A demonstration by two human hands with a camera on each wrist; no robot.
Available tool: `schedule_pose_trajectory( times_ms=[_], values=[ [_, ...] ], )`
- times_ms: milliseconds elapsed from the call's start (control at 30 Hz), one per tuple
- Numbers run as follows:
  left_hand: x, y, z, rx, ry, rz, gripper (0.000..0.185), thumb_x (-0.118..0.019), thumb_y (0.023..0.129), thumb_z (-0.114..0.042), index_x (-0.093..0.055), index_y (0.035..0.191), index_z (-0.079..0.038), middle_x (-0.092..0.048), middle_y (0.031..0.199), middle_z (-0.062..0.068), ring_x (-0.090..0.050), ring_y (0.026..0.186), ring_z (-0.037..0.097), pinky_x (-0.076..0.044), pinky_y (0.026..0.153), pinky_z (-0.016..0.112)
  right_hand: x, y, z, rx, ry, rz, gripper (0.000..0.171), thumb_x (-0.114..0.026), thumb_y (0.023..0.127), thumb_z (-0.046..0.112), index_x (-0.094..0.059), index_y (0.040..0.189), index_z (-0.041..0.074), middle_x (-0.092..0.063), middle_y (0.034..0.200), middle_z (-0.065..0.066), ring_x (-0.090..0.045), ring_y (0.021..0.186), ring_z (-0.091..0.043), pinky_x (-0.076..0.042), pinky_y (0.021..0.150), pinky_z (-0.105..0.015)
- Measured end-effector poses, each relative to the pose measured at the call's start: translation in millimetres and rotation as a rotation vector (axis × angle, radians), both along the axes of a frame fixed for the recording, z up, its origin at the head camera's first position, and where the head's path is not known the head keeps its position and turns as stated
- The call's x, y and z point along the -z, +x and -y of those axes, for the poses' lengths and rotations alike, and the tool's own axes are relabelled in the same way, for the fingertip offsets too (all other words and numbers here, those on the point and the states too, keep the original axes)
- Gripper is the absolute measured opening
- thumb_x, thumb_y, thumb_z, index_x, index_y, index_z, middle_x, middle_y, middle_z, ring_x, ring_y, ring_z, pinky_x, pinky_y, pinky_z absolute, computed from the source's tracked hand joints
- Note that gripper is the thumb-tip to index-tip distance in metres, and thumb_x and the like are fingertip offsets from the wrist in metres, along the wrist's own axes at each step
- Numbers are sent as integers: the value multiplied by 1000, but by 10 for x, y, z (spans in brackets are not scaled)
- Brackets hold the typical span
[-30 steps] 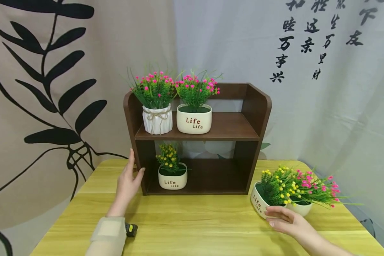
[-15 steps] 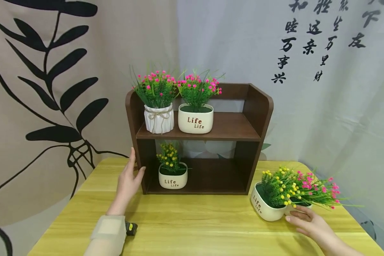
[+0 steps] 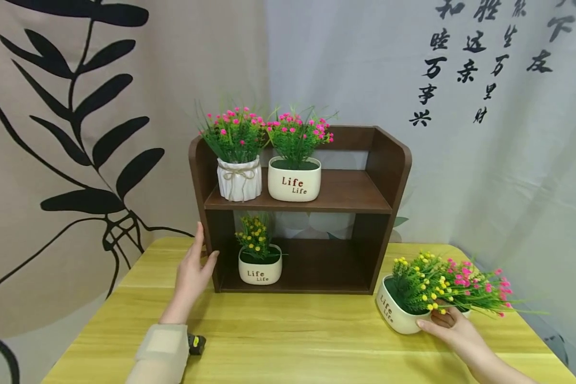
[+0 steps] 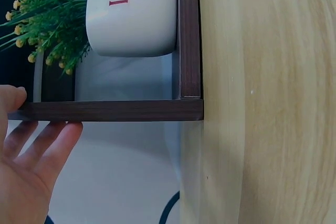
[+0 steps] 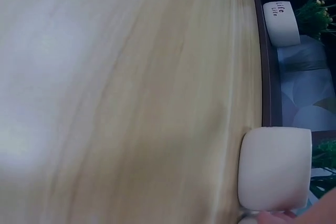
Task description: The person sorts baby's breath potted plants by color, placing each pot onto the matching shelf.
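Observation:
My left hand (image 3: 192, 272) holds the left side panel of a dark brown two-tier shelf (image 3: 317, 205); the left wrist view shows its thumb and fingers on opposite faces of that panel. To the right of the shelf, my right hand (image 3: 453, 328) grips the right end of a cream pot with yellow flowers (image 3: 403, 314), thumb at its front, fingers partly hidden among the flowers. That pot stands at an angle on the table. Close behind the right hand, a potted plant with pink flowers (image 3: 485, 288) is mostly covered.
On the upper tier stand a white pleated pot with twine (image 3: 239, 181) and a cream "Life" pot (image 3: 294, 184), both with pink flowers. A yellow-flowered pot (image 3: 260, 269) sits on the lower tier. The wooden table (image 3: 293, 341) meets printed curtains behind.
My right hand first moved right along the yellow-flowered pot, then came back left and took hold of its right end. The left hand stays at the shelf's side panel.

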State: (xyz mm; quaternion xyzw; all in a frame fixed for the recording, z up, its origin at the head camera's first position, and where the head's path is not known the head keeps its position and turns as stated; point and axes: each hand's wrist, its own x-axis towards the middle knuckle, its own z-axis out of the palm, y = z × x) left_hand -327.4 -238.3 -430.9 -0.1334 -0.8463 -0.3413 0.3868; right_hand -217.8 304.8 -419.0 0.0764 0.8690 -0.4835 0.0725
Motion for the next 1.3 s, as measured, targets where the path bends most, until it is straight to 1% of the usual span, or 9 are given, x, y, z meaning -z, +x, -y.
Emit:
schedule_pose_trajectory(
  times_ms=[167,467,567,667,767,833,967,1133,1300],
  values=[
    [-16,-13,-31,7,-1,17,86,-66,91,-4,-14,157,-19,-41,144,27,-59,57,34,-39,44,33,7,-42,-1,15,41,-28,95,-66,91,41,-11,145,-15,-24,142,-44,-31,132,-52,-36,101,-56],
    [-91,-41,-40,15,16,23,86,-64,93,-6,-11,158,-21,-39,146,27,-60,98,49,-48,57,51,37,-155,89,50,29,-68,108,-72,87,40,-1,147,-14,-26,141,-45,-30,132,-52,-32,105,-55],
    [-88,-54,-40,22,21,11,85,-65,92,-4,-13,157,-17,-40,145,28,-57,105,50,-49,62,54,53,-180,113,63,59,-69,112,-72,86,42,3,146,-16,-31,139,-45,-38,128,-51,-35,103,-53],
    [-63,-65,-40,26,24,10,84,-65,92,-3,-14,157,-14,-40,144,29,-56,107,50,-50,68,57,77,-216,126,75,53,-56,118,-72,85,44,9,145,-16,-25,143,-44,-31,132,-51,-29,106,-55],
    [-41,-60,-37,22,26,24,85,-65,92,-3,-12,157,-16,-41,143,30,-55,108,50,-50,69,56,107,-263,157,78,7,-50,116,-73,84,43,5,146,-17,-13,147,-44,-16,138,-52,-18,110,-56],
    [-36,-51,-23,11,22,29,86,-65,92,-4,-11,158,-19,-42,142,30,-59,101,49,-50,61,51,136,-293,193,80,2,-71,111,-75,83,42,-5,146,-19,-14,148,-42,-15,138,-51,-16,111,-56],
    [-52,-35,6,-2,10,14,87,-66,91,-3,-12,157,-19,-43,141,30,-61,90,48,-45,52,44,202,-303,268,78,25,-141,100,-77,82,37,-20,144,-18,-25,146,-40,-25,135,-49,-20,110,-54],
    [-52,-43,11,9,-11,8,86,-66,91,-4,-14,157,-17,-41,144,28,-59,99,49,-47,57,50,294,-289,283,105,76,-178,90,-78,81,36,-33,139,-16,-38,140,-38,-40,126,-44,-29,106,-52],
    [-18,-14,9,12,-8,18,87,-66,90,-2,-13,157,-15,-43,141,30,-60,96,48,-47,58,53,318,-295,256,127,186,-181,83,-80,78,43,-48,125,-18,-59,108,-29,-53,92,-29,-44,81,-37]
  ],
)
